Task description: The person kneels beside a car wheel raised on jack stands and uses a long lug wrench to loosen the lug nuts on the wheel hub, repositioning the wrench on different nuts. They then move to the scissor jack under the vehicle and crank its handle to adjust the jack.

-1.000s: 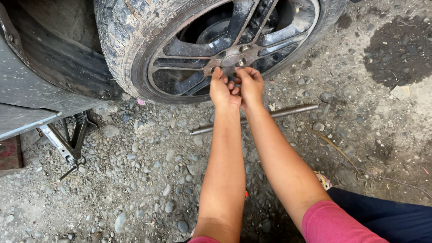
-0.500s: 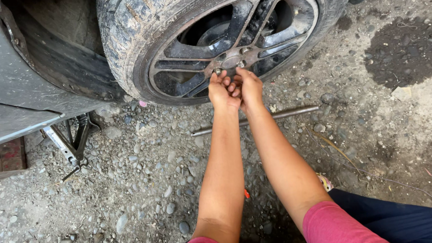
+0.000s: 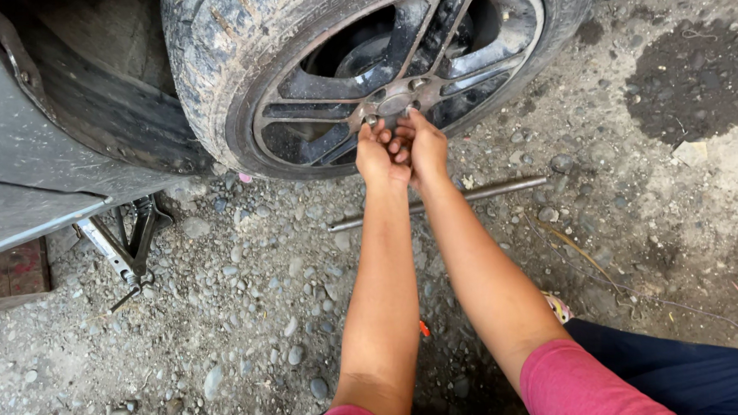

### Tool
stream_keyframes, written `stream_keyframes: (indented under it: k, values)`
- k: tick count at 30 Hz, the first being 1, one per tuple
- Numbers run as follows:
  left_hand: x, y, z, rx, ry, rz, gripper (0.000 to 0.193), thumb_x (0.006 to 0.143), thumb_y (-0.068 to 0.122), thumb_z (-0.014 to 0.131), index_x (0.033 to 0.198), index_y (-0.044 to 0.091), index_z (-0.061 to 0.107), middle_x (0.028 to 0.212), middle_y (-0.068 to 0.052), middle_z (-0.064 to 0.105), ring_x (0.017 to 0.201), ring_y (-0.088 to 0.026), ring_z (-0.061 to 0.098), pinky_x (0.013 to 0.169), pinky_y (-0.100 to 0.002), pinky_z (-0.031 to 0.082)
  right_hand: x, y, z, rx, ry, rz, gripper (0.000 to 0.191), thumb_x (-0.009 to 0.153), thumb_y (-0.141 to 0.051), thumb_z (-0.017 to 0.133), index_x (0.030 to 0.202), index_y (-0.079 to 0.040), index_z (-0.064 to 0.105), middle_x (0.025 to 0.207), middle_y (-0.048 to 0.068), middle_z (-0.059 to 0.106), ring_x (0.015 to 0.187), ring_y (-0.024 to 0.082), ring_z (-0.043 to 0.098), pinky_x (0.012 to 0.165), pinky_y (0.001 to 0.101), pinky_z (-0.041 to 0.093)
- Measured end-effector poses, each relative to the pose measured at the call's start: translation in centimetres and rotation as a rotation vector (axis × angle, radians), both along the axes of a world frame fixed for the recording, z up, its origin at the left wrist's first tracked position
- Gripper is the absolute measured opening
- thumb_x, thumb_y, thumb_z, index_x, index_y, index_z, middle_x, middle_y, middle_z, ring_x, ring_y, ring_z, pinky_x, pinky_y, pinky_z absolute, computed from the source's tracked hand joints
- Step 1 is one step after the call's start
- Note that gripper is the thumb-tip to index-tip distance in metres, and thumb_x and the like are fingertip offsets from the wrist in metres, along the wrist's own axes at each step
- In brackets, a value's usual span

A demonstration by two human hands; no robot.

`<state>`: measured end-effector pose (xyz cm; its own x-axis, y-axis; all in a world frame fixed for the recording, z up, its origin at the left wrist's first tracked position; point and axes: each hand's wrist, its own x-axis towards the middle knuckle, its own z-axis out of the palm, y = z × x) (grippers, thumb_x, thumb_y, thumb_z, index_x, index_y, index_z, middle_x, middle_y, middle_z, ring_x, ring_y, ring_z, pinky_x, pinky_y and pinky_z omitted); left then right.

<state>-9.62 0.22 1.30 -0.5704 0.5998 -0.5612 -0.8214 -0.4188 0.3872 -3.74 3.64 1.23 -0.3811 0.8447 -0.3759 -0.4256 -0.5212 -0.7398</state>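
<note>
- A reddish block is sitting far out to the left of the left hand, on the gravel ground under the grey car body.
- A scissor jack is standing between that block and the left hand, below and to the left of it, under the edge of the car body.
- The muddy tyre is curving up and to the left of the left hand, wrapping round the dark spoked wheel.
- The left hand is reaching up to the wheel's hub, its fingers curled and pressing at a lug nut just above them; how firmly it is gripping the nut is hard to tell.
- The right hand is lying right beside the left hand, touching it, fingers bent toward the lower part of the hub; whether it is holding anything I cannot tell, since the fingertips are hiding each other.
- A long metal bar is lying on the gravel just below both hands, crossing behind the forearms and sticking out to the right of the right hand.
- A dark oily stain is spreading on the ground well to the right of the right hand.
- Pink sleeves and dark trousers are showing below and to the right of the hands.
</note>
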Motion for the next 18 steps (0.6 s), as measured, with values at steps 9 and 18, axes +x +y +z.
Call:
stream_keyframes:
  k: [9, 18]
  values:
    - [-0.5, -1.0, 0.0, 0.21, -0.169, -0.113, 0.03, 0.1, 0.038, 0.042, 0.092, 0.011, 0.054, 0.065, 0.002, 0.044, 0.053, -0.014, 0.041, 0.042, -0.029, 0.028, 1.2, 0.2, -1.6, 0.018, 0.007, -0.046, 0.024, 0.094, -0.027, 0.075, 0.094, -0.004, 0.066, 0.083, 0.005, 0.064, 0.069, 0.016, 0.061, 0.055, 0.0309, 0.048]
    - [0.6, 0.0, -0.2, -0.058, -0.058, 0.03, 0.027, 0.1, 0.039, 0.062, 0.096, 0.013, 0.056, 0.076, 0.005, 0.047, 0.062, -0.01, 0.043, 0.049, -0.026, 0.028, 3.7, 1.0, -1.8, -0.117, 0.341, -0.003, 0.02, 0.083, -0.031, 0.056, 0.094, -0.016, 0.063, 0.084, 0.003, 0.063, 0.07, 0.018, 0.061, 0.057, 0.0316, 0.046]
